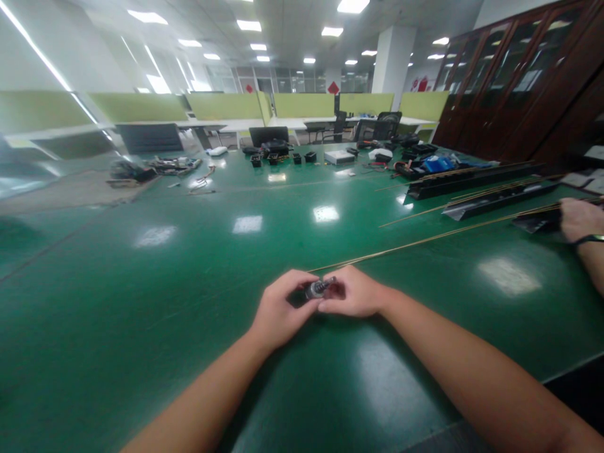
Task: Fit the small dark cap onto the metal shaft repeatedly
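Note:
Between my hands is a small, dark metal part [317, 289], roughly cylindrical with a ribbed silvery section and a thin shaft pointing right. My left hand [285, 307] is closed around its left end, thumb and forefinger pinching it. My right hand [356, 293] is closed at the shaft side, with its thumb against my left fingertips; its fingers partly hide that end. Both hands are just above the green table [198, 340]. Thin brass-coloured rods [406, 245] lie just beyond them, running off to the right.
Black channel-shaped bars [503, 200] lie at the right under more rods. Another person's hand [581, 220] rests on the nearest one. Further back sit small black boxes [297, 158], a white box [340, 156] and tangled wires [202, 181]. A brown cabinet [509, 82] stands at right.

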The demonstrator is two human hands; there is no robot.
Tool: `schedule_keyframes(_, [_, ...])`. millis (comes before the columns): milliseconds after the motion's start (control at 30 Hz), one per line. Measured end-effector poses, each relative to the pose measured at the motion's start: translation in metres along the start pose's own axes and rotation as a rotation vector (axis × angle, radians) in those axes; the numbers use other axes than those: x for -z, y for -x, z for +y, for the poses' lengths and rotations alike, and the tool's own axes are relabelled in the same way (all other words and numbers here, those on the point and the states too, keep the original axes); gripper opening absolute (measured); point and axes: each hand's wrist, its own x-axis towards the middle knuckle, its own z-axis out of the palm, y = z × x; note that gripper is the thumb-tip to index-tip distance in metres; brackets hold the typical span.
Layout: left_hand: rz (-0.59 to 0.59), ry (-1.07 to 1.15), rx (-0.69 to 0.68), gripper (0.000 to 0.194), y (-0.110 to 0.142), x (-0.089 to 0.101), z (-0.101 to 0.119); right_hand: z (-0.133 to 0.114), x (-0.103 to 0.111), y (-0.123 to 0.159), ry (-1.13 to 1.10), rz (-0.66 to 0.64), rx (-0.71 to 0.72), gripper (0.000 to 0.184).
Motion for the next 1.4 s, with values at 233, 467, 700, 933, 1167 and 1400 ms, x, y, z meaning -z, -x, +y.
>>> schedule_keyframes(233, [-0.062,0.047,0.003,0.026,0.0004,0.0015,0.0010,-0.0013,-0.0013,0.0006,-0.005,0.001,0.002,0.032])
schedule_keyframes(467, [-0.072,0.046,0.061,0.028,0.0014,0.0026,-0.0005,0.0000,-0.0008,-0.0009,-0.043,0.011,0.008,0.032])
schedule_keyframes(700, [0.009,-0.032,0.062,0.031,0.0007,0.0011,0.0010,0.0018,0.0042,-0.0012,-0.082,0.232,0.000,0.038])
schedule_keyframes(933, [0.054,-0.048,-0.008,0.021,-0.0004,-0.0006,0.0050,-0.0003,0.0059,-0.0003,-0.008,0.218,0.106,0.027])
schedule_keyframes(1167, [0.077,-0.049,-0.011,0.020,-0.0009,-0.0006,0.0042,-0.0024,0.0068,0.0005,0.052,0.274,0.142,0.022])
schedule_keyframes(1400, [0.085,-0.054,0.018,0.022,-0.0006,-0.0002,0.0042,-0.0031,0.0043,0.0000,0.047,0.278,0.161,0.015])
